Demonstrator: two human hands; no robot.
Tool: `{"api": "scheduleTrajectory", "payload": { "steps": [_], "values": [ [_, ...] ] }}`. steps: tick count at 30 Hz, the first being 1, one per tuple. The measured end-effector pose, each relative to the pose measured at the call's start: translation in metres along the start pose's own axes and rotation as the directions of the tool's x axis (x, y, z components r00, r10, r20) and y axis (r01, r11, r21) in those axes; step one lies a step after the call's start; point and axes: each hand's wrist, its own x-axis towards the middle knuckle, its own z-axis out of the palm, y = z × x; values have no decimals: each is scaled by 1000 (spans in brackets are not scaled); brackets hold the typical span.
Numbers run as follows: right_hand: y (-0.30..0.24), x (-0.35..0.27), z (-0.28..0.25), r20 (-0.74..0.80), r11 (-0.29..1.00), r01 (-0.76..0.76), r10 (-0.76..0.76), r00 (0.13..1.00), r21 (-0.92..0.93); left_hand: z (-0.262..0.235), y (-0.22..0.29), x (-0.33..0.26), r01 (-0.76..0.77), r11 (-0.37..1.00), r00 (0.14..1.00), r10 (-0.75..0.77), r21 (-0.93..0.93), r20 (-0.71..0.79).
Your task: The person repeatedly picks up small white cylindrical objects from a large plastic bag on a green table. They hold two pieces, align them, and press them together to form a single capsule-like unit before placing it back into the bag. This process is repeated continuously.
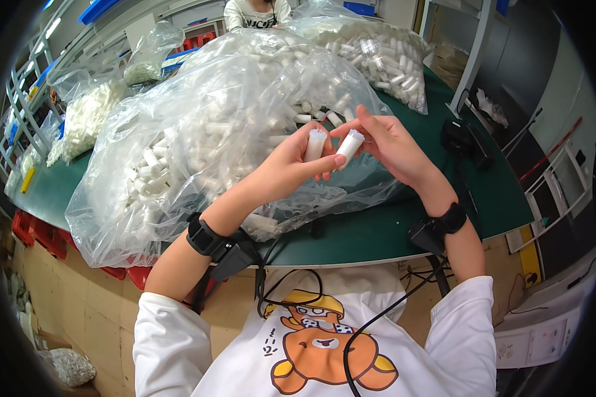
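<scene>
Over the front of the table, my left hand (pixel 289 161) is closed on two short white plastic cylinders. One white cylinder (pixel 316 145) stands upright in its fingers; the other white cylinder (pixel 349 149) tilts to the right, its lower end against my thumb. My right hand (pixel 392 147) reaches in from the right, its thumb raised and apart from the fingers, which lie close to the tilted cylinder's upper end. Some of its fingertips are hidden behind that cylinder. Behind both hands lies a large clear plastic bag (pixel 198 126) full of similar white cylinders.
The bag rests on a green table (pixel 351 241). More clear bags of white parts (pixel 96 116) stand at the left, another bag (pixel 394 63) at the far right. Across the table sits a person (pixel 258 13). A black device (pixel 467 142) lies at the right; a dark cable (pixel 351 344) crosses my shirt.
</scene>
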Motion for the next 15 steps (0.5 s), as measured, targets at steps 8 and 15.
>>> {"api": "scheduleTrajectory", "payload": {
  "steps": [8, 15],
  "values": [
    [-10, -4, 9, 114, 983, 1, -22, 993, 186, 2, -3, 1, -18, 998, 1000, 17, -67, -23],
    [3, -1, 7, 87, 992, 51, -61, 994, 116, 3, 2, 0, -3, 996, 999, -1, -93, -46]
  ]
}}
